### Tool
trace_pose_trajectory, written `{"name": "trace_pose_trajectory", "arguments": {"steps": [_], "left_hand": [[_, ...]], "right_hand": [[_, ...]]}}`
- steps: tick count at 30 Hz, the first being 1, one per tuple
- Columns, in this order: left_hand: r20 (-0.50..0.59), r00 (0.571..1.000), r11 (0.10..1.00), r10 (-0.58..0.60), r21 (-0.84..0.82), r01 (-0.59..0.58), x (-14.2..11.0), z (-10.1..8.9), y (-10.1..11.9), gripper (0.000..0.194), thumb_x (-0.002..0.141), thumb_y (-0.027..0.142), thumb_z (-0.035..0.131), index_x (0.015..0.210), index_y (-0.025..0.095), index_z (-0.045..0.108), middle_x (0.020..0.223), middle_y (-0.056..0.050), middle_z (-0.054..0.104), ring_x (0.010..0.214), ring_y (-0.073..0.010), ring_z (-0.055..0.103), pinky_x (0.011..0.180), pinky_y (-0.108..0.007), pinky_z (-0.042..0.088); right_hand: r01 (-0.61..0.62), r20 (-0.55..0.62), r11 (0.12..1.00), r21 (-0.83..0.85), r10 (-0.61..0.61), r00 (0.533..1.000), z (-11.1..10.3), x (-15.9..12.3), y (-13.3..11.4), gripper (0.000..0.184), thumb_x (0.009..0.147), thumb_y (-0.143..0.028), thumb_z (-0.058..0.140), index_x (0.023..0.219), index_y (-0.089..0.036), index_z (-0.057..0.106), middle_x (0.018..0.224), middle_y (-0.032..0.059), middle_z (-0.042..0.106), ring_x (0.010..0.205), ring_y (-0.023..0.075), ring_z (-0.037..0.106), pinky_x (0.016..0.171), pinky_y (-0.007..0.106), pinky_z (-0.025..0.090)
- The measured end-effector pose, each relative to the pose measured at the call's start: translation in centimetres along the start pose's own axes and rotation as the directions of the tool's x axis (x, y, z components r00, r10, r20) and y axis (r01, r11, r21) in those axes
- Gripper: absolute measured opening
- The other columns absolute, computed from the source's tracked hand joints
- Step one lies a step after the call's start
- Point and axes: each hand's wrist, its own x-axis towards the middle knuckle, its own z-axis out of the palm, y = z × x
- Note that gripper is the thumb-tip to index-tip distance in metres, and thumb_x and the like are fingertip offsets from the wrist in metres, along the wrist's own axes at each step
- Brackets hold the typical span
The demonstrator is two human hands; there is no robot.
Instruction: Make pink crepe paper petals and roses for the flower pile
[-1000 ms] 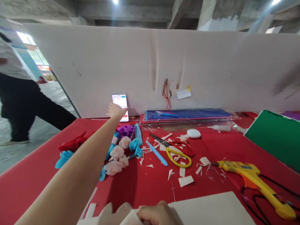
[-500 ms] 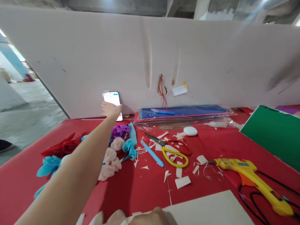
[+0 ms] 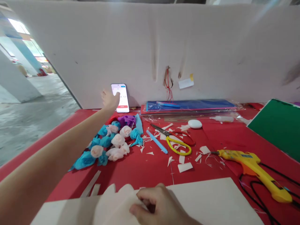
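My left arm stretches far across the red table, and my left hand (image 3: 110, 99) reaches the lit phone (image 3: 121, 97) that leans upright against the pale board. A fingertip is at the screen's left edge; the hand holds nothing. Near the bottom edge, my right hand (image 3: 157, 206) is curled, pinching a piece of cream crepe paper (image 3: 114, 204) that lies on a white sheet (image 3: 211, 201). Just below my left hand lies a cluster of paper flowers (image 3: 112, 144) in blue, pale pink and purple.
Scissors (image 3: 174, 143) with yellow and red handles, a blue pen (image 3: 157, 142) and white paper scraps lie mid-table. A yellow glue gun (image 3: 254, 168) with a black cord is at the right, a green sheet (image 3: 277, 129) beyond it. Bagged coloured paper (image 3: 187, 106) lies along the board.
The view has tilted down, bringing my right hand and the crepe paper more into sight. My left hand stays at the phone. The person walking at the left is gone from view.
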Motion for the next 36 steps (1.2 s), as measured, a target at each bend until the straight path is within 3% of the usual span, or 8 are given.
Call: {"name": "trace_pose_trajectory", "arguments": {"steps": [4, 10, 14, 18, 22, 24, 28, 36], "left_hand": [[-0.06, 0.995, 0.997, 0.079, -0.019, -0.081, -5.3, -3.8, 1.1, 0.035, 0.089, 0.03, 0.056, 0.121, 0.018, 0.052, 0.127, -0.01, 0.052, 0.108, -0.026, 0.055, 0.089, -0.048, 0.047], [0.276, 0.905, 0.942, 0.324, -0.179, -0.283, -21.3, -11.6, 2.2, 0.033, 0.083, 0.028, 0.053, 0.114, 0.039, 0.055, 0.116, 0.001, 0.059, 0.116, -0.0259, 0.05, 0.103, -0.04, 0.039], [0.387, 0.917, 0.982, 0.092, -0.185, -0.02, -27.8, -14.6, 0.9, 0.048, 0.08, 0.035, 0.057, 0.123, 0.052, 0.044, 0.133, 0.004, 0.048, 0.131, -0.0292, 0.037, 0.105, -0.043, 0.039], [0.452, 0.869, 0.893, -0.202, -0.28, 0.353, -28.4, -15.2, 0.2, 0.041, 0.08, 0.044, 0.059, 0.119, 0.037, 0.051, 0.134, 0.0, 0.05, 0.128, -0.0291, 0.041, 0.1, -0.038, 0.043], [0.733, 0.597, 0.716, -0.326, -0.222, 0.662, -28.2, -15.0, 0.9, 0.04, 0.075, 0.043, 0.067, 0.111, 0.027, 0.058, 0.104, -0.004, 0.067, 0.093, -0.027, 0.063, 0.077, -0.035, 0.053], [0.807, 0.523, 0.627, -0.274, -0.263, 0.734, -28.5, -14.9, 1.3, 0.025, 0.075, 0.035, 0.069, 0.096, 0.022, 0.064, 0.079, -0.002, 0.069, 0.071, -0.0202, 0.063, 0.07, -0.031, 0.053], [0.807, 0.517, 0.524, -0.286, -0.32, 0.789, -28.8, -15.0, 2.0, 0.021, 0.069, 0.029, 0.074, 0.06, 0.018, 0.059, 0.052, 0.003, 0.058, 0.049, -0.0117, 0.052, 0.05, -0.021, 0.045], [0.77, 0.531, 0.553, -0.354, -0.285, 0.783, -28.3, -15.2, 0.9, 0.021, 0.069, 0.037, 0.072, 0.065, 0.019, 0.062, 0.06, 0.0, 0.059, 0.056, -0.0163, 0.056, 0.053, -0.025, 0.046]], "right_hand": [[0.034, -0.008, 0.995, 0.091, -0.033, 0.999, 0.2, -0.3, 0.3, 0.034, 0.078, -0.037, 0.055, 0.057, -0.019, 0.035, 0.053, -0.0073, 0.03, 0.051, 0.0075, 0.028, 0.044, 0.021, 0.02], [0.081, -0.049, 0.974, 0.212, -0.072, 0.996, 0.3, -0.5, 0.2, 0.032, 0.08, -0.031, 0.054, 0.058, -0.019, 0.034, 0.056, -0.0071, 0.027, 0.053, 0.0075, 0.026, 0.047, 0.022, 0.02], [0.097, -0.071, 0.956, 0.277, -0.08, 0.994, 0.2, -0.8, -0.5, 0.032, 0.083, -0.037, 0.051, 0.061, -0.02, 0.035, 0.058, -0.0069, 0.028, 0.053, 0.0077, 0.027, 0.047, 0.022, 0.022], [0.081, -0.085, 0.918, 0.389, -0.052, 0.995, -0.1, -1.6, -2.0, 0.031, 0.086, -0.046, 0.047, 0.072, -0.019, 0.045, 0.06, -0.0055, 0.035, 0.053, 0.0089, 0.034, 0.048, 0.021, 0.029], [0.076, -0.168, 0.834, 0.547, 0.02, 0.986, -0.2, -2.3, -3.5, 0.031, 0.082, -0.05, 0.052, 0.078, -0.02, 0.05, 0.059, -0.0052, 0.039, 0.053, 0.0105, 0.038, 0.051, 0.023, 0.035], [0.105, -0.234, 0.832, 0.545, 0.031, 0.972, -0.3, -2.4, -3.8, 0.031, 0.081, -0.051, 0.053, 0.076, -0.021, 0.049, 0.06, -0.0047, 0.04, 0.056, 0.0117, 0.041, 0.053, 0.023, 0.037], [0.136, -0.332, 0.866, 0.481, 0.036, 0.943, -0.7, -2.3, -3.8, 0.033, 0.085, -0.049, 0.046, 0.066, -0.022, 0.042, 0.06, -0.0043, 0.036, 0.058, 0.0127, 0.04, 0.056, 0.024, 0.038], [0.151, -0.295, 0.907, 0.394, -0.031, 0.955, -1.5, -2.1, -3.7, 0.024, 0.086, -0.037, 0.049, 0.069, -0.021, 0.047, 0.058, -0.006, 0.037, 0.054, 0.0099, 0.038, 0.049, 0.021, 0.032]]}}
